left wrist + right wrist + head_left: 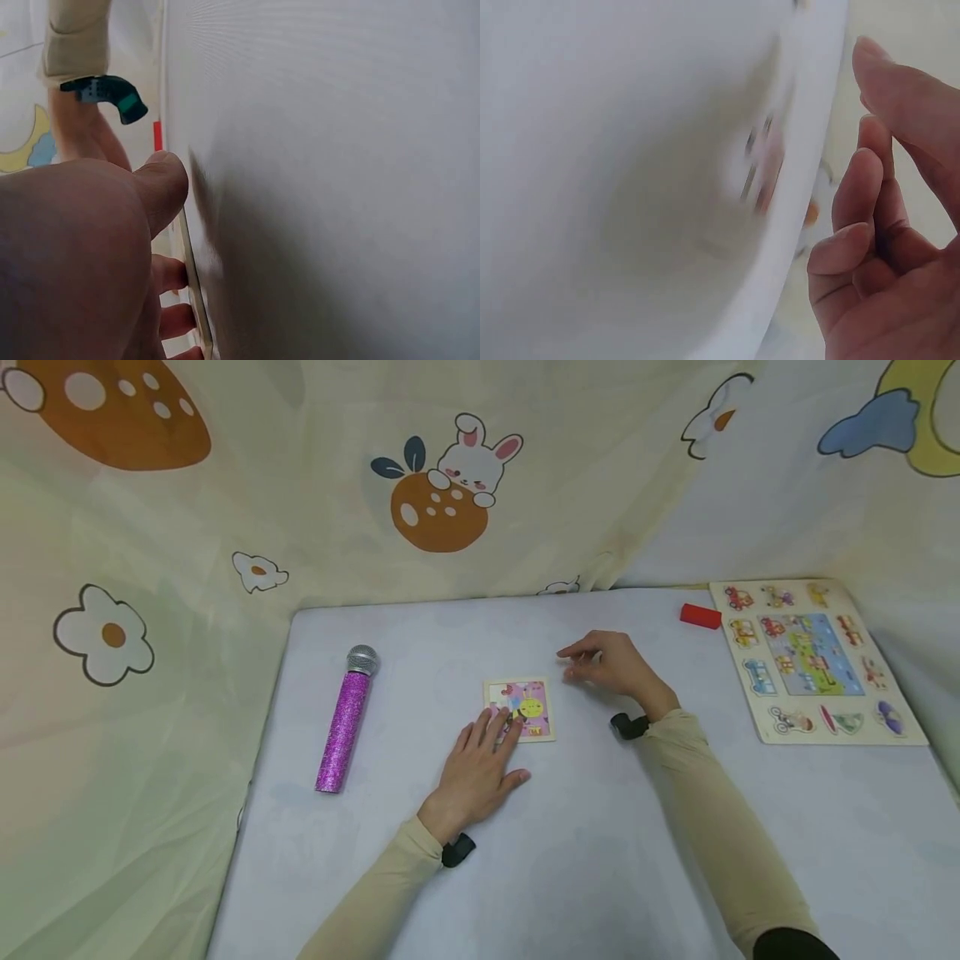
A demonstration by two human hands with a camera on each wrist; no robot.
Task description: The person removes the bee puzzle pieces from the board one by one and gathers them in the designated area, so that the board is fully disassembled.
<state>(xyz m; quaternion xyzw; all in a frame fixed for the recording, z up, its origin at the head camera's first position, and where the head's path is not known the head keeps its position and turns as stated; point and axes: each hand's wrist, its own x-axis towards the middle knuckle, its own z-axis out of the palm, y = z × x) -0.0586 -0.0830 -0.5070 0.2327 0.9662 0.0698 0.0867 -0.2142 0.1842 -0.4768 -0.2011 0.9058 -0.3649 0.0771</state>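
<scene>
A small square picture puzzle [536, 710], pink with a yellow figure, lies on the white table. My left hand [476, 768] rests with spread fingers over its lower left part and hides some of the picture. In the left wrist view its fingertips [178, 320] lie along the board's thin edge. To the right of the puzzle, my right hand [611, 668] hovers over the table with fingers loosely bent, thumb apart from them. Beyond those fingers, the right wrist view has a blurred pink and white shape [763, 165] with dark strokes; what it is I cannot tell.
A microphone [345, 722] with a glittery purple handle lies on the left. At the far right stands a larger wooden puzzle board [813, 722] with vehicle and toy pictures, a red block [701, 616] at its corner. A patterned cloth [315, 510] hangs behind the table.
</scene>
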